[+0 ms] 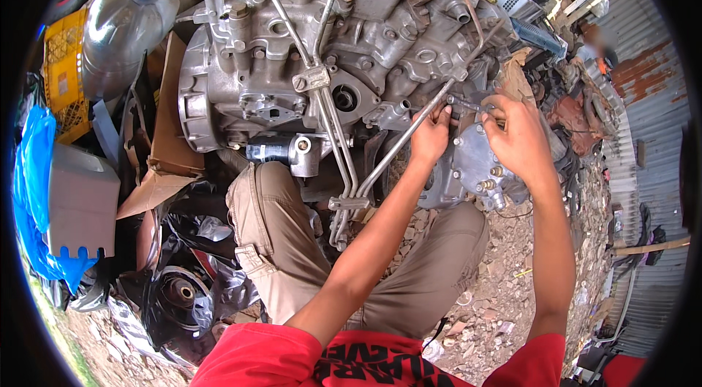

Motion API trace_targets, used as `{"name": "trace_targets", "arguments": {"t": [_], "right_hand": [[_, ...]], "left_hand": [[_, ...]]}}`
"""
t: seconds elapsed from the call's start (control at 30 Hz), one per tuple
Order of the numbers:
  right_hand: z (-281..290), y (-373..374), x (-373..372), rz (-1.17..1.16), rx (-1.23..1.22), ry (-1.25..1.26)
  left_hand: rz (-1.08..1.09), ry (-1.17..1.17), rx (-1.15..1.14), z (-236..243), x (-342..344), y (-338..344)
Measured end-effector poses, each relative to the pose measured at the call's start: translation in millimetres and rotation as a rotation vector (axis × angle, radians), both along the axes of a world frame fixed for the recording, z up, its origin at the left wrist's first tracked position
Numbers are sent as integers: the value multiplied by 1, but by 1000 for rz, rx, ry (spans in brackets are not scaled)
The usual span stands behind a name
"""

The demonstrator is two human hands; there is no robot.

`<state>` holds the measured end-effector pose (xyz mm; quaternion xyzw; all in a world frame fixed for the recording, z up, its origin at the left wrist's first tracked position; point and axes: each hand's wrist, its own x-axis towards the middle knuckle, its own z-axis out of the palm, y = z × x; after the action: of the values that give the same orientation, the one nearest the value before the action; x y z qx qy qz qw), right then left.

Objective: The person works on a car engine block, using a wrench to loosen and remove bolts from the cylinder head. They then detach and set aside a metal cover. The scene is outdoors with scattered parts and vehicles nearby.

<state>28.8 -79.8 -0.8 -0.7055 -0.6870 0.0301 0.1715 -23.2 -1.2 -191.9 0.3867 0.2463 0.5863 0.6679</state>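
Gripping the right end of a slim dark-grey metal tool [470, 105] between thumb and fingers of the right hand [521, 140], just above the silvery metal cover [479, 153] at the lower right of the large grey metal engine [395, 36]. Showing bolts [457, 142] already seated round the cover; apparently unfinished at its upper edge. Curled narrow near the tool's left end with the left hand [430, 138], hold impossible to tell. Farther out, left of the engine, a brown cardboard box [172, 113].
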Motion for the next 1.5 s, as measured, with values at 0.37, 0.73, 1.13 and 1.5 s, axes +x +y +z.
{"name": "trace_targets", "arguments": {"t": [0.37,0.73,1.13,1.5], "right_hand": [[-1,3,1,-49,52,86],[2,19,3,35,114,-61],[7,89,26,32,95,-261],[-4,92,31,54,188,-99]], "left_hand": [[0,-86,-45,-7,8,-1],[108,41,-65,-4,4,-19],[218,260,-78,15,4,-8],[325,814,412,14,-18,-6]]}}
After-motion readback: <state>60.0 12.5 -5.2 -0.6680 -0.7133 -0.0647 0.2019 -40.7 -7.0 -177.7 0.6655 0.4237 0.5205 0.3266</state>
